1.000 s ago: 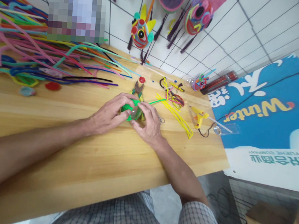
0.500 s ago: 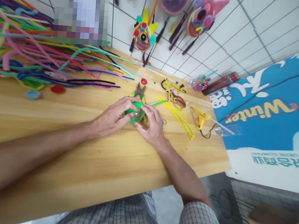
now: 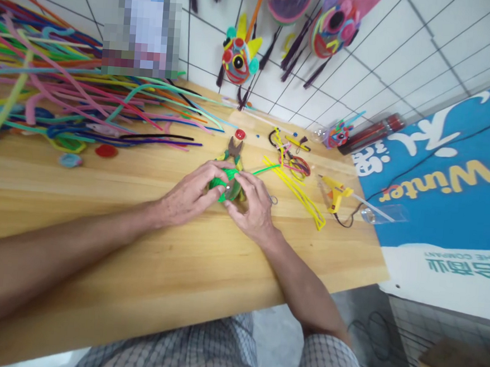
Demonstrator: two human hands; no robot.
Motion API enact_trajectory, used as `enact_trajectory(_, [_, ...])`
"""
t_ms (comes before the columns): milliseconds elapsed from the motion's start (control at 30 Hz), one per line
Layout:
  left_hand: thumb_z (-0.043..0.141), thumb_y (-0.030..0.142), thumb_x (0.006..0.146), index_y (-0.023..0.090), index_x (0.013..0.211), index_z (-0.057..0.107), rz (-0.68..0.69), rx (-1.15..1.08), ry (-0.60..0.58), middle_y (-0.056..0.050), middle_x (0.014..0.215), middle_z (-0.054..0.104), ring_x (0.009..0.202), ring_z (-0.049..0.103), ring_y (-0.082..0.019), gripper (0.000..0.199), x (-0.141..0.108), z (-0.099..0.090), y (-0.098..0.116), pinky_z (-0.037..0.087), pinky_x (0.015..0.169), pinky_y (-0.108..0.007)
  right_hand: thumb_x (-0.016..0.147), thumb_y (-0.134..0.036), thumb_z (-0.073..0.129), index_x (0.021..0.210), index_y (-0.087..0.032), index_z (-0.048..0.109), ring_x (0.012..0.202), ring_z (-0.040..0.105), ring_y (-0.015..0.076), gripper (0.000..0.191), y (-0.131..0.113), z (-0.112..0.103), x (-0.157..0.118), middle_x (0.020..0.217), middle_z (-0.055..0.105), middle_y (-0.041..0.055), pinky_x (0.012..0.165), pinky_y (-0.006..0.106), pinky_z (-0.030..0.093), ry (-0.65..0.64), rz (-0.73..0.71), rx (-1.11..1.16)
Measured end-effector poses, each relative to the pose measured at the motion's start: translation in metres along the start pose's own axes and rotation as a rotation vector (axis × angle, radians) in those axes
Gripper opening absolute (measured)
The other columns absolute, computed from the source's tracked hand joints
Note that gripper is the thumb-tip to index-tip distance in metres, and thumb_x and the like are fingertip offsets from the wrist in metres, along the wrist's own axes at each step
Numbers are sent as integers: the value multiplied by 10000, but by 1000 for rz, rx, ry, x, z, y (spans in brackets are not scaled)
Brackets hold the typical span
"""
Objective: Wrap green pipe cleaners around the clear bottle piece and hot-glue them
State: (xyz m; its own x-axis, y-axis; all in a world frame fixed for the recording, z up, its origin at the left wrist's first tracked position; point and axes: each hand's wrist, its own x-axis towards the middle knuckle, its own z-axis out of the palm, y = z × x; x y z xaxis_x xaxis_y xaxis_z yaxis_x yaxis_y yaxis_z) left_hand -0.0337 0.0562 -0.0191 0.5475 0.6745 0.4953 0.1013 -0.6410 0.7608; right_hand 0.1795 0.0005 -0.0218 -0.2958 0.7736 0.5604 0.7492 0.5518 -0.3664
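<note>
Between both hands is a clear, rounded plastic piece (image 3: 230, 190) with green pipe cleaner (image 3: 230, 174) wound over part of it. The fingers and thumb of my left hand (image 3: 191, 194) press on its left side. From the other side, my right hand (image 3: 254, 206) curls its fingers and thumb around the piece. A loose green end sticks out past the right fingers toward some yellow pipe cleaners (image 3: 298, 195). Pliers (image 3: 234, 147) with green and yellow handles lie just behind, their handles partly hidden by the hands and the piece.
Many coloured pipe cleaners (image 3: 87, 91) pile up at the back left. A yellow glue gun (image 3: 335, 193) with its cord lies at right, near a blue banner (image 3: 446, 181). Decorated heads with tassels (image 3: 239, 60) hang on the white grid wall. A red cap (image 3: 240, 134) sits behind the pliers.
The whole scene has shifted slightly to the right in view. Both hands keep their hold on the green-wrapped piece, with hardly any finger movement visible.
</note>
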Motion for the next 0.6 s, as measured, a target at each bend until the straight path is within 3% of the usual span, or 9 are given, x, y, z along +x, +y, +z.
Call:
enact_trajectory(333, [458,414,1088,220,1191,639,76,67,-13,-145,1372,672,1368,595,-279,285,3,1,-7,492,1180,-461,966,-308,659,1550,-226,473,1369,571,307,618,-1,1,1,1455,593,159,1188,524,505,-27,24,-6])
enact_trajectory(600, [471,497,1072,217,1246,646,58,117,-27,-158,1394,672,1350,607,-311,373,4,-2,-10,488,1187,-495,946,-271,682,1493,-185,536,1353,568,294,572,1,6,3,1435,598,165,1201,478,496,-18,23,14])
